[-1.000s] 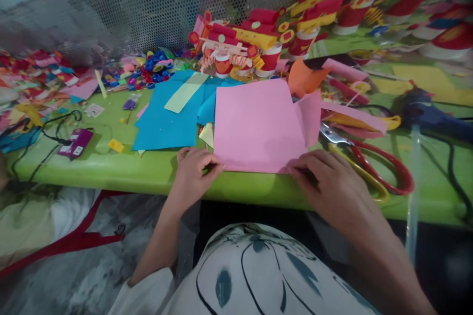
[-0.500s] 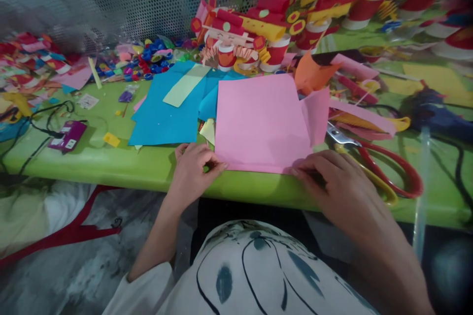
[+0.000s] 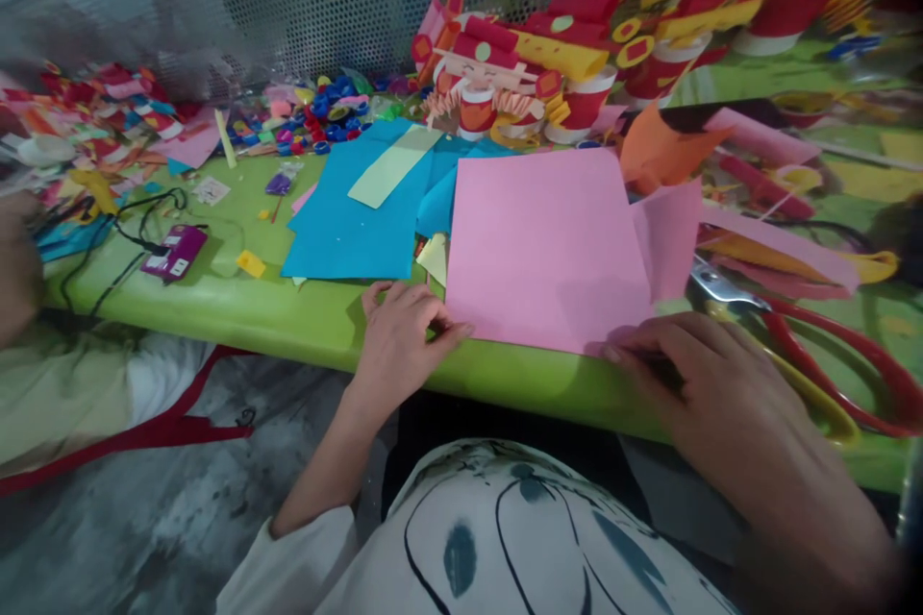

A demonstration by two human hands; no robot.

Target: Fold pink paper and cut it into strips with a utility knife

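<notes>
A pink sheet of paper [image 3: 544, 245] lies flat near the front edge of the green table. My left hand [image 3: 408, 332] pinches its near left corner between thumb and fingers. At the near right corner, my right hand [image 3: 692, 360] grips the same sheet with the fingertips. Scissors with red and yellow handles [image 3: 829, 346] lie just beyond my right hand, partly hidden by it. Left of the pink sheet are blue paper sheets [image 3: 353, 231], with a pale green strip [image 3: 396, 165] on top.
Red and yellow paper figures on cups [image 3: 476, 110] stand at the back. Bottle caps [image 3: 336, 110] and scraps lie behind the blue paper. A purple box with black cables [image 3: 177, 252] sits on the green table [image 3: 216, 298]. Another person's hand [image 3: 18, 269] shows at the far left.
The view has turned left, so things appear further right. Another person's hand has come into view at the left. Both my hands stay at the pink sheet's near corners; its near edge looks flatter.
</notes>
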